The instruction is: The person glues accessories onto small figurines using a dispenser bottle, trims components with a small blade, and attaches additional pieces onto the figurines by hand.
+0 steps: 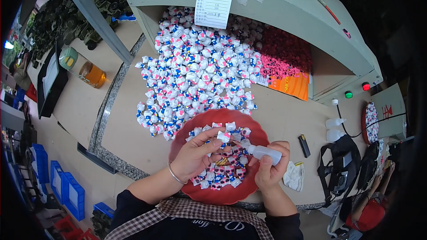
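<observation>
Over the red scalloped bowl (176, 147), my left hand (195, 153) pinches a small white figurine (223, 136) with a pink bow. A white squeeze bottle (267, 153) is gripped in my right hand (272, 169), its thin nozzle pointing left, close to the figurine. Whether the tip touches it I cannot tell. Inside the bowl lie many figurines, some with pink glasses-like pieces. Behind the bowl spreads a large pile of white, blue and pink figurines (195, 71), reaching under the green-grey cabinet (284, 4).
Small pink pieces (284, 58) lie on an orange sheet (293, 86) under the cabinet. To the right are a black lighter-like object (304, 146), a white cloth (293, 175), two white bottles (334, 129) and a black bag (342, 164). A jar of amber liquid (91, 74) stands left.
</observation>
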The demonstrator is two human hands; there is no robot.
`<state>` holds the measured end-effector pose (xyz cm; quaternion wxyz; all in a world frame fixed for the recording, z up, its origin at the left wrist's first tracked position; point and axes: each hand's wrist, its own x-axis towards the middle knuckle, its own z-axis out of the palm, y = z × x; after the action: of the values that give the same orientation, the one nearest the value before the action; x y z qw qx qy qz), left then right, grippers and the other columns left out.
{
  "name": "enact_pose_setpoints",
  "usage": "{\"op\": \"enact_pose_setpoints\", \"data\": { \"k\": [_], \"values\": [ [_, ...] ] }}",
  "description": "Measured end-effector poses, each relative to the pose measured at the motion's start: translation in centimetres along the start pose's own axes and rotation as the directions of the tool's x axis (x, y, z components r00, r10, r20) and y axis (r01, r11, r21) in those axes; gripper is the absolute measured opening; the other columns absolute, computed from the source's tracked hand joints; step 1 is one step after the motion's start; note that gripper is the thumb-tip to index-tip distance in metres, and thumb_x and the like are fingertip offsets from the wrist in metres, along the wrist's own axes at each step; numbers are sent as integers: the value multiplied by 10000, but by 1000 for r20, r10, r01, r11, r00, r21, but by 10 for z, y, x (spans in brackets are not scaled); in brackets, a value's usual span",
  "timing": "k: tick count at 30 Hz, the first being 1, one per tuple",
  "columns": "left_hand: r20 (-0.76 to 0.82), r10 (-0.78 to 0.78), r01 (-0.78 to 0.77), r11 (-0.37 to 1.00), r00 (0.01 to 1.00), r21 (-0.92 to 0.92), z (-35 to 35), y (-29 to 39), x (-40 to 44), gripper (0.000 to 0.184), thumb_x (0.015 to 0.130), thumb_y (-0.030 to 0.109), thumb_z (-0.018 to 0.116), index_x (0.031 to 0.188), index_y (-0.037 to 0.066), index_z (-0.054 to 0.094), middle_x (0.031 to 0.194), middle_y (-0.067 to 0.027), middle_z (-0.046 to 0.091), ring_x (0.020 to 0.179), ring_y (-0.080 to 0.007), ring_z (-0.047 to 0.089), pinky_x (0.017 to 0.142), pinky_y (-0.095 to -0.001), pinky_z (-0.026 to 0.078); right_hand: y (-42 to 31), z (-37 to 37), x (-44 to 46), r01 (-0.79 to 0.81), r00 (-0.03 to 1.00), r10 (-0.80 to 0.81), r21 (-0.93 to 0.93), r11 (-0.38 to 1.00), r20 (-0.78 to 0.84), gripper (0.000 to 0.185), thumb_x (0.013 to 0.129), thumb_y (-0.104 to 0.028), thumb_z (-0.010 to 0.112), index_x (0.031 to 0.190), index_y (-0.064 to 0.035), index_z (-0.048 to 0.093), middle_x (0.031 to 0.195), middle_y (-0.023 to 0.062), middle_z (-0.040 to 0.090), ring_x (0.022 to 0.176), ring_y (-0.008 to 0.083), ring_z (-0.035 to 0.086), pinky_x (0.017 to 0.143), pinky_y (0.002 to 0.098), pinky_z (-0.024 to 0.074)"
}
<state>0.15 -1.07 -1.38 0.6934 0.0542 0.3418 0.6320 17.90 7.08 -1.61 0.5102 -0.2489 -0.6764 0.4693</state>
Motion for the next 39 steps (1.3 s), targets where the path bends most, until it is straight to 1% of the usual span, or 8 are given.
{"op": "enact_pose_setpoints", "data": {
  "k": [7, 10, 13, 16, 28, 30, 34, 39],
  "values": [
    [-22, 1, -1, 1000, 1000, -16, 5, 2, -2, 330, 882, 72, 491, 1211, 97, 484, 845, 3, 569, 993, -188, 571, 755, -238, 468, 4, -3, -2, -5, 1000, 5, -21, 1000, 12, 262, 886, -189, 474, 995, 27, 372, 942, 137, 373, 505, 129, 545, 457, 216, 450],
    [-35, 2, -2, 1000, 999, -13, 3, 0, 0, 338, 881, 76, 494, 1219, 87, 474, 863, 2, 574, 987, -186, 575, 746, -237, 471, 8, -5, -3, 0, 1000, 0, -37, 999, 12, 263, 888, -191, 470, 997, 27, 370, 941, 136, 372, 505, 131, 546, 455, 218, 449],
    [35, -10, 10, 1000, 999, -3, -3, -1, 0, 367, 882, 102, 508, 1243, 89, 445, 1058, -40, 566, 1024, -201, 563, 721, -217, 477, 4, -2, -1, -17, 1000, 17, 11, 1000, -8, 270, 889, -196, 467, 1004, 25, 363, 939, 134, 371, 508, 130, 545, 458, 218, 448],
    [34, -7, 8, 1000, 999, -12, -2, -1, 0, 370, 883, 101, 504, 1248, 88, 441, 1094, -54, 557, 1024, -209, 563, 725, -217, 481, 3, -2, -1, -11, 1000, 12, 58, 998, -9, 279, 889, -203, 467, 1011, 23, 357, 937, 132, 370, 510, 128, 543, 462, 216, 448],
    [34, -29, 30, 1000, 999, -1, -2, -1, 0, 360, 888, 120, 504, 1241, 87, 448, 1155, -81, 536, 1028, -212, 561, 773, -236, 481, 4, 1, -2, -26, 1000, 26, 18, 1000, 1, 264, 881, -194, 478, 999, 20, 379, 934, 132, 375, 526, 124, 541, 477, 214, 455],
    [33, -23, 23, 1000, 999, -8, 3, 0, 0, 337, 895, 99, 479, 1231, 83, 458, 1178, -132, 520, 1014, -204, 562, 827, -272, 471, 9, -1, -3, 19, 999, -18, -12, 1000, 37, 265, 877, -184, 483, 999, 26, 379, 939, 133, 371, 535, 133, 548, 454, 218, 464],
    [35, -23, 23, 1000, 999, -19, 3, 0, -1, 324, 899, 92, 468, 1223, 84, 467, 1169, -148, 525, 1010, -199, 562, 863, -294, 462, 5, 2, -2, -10, 1000, 8, 74, 997, 22, 256, 869, -155, 488, 1001, 33, 376, 944, 135, 367, 552, 145, 559, 431, 222, 484],
    [22, -18, 18, 1000, 1000, -6, 5, 1, -1, 344, 893, 119, 493, 1232, 76, 449, 1174, -113, 532, 1003, -185, 573, 773, -248, 497, 4, 2, -3, -14, 1000, 13, 72, 997, 23, 247, 864, -150, 493, 990, 33, 386, 938, 133, 369, 557, 145, 562, 437, 222, 495]
  ]
}}
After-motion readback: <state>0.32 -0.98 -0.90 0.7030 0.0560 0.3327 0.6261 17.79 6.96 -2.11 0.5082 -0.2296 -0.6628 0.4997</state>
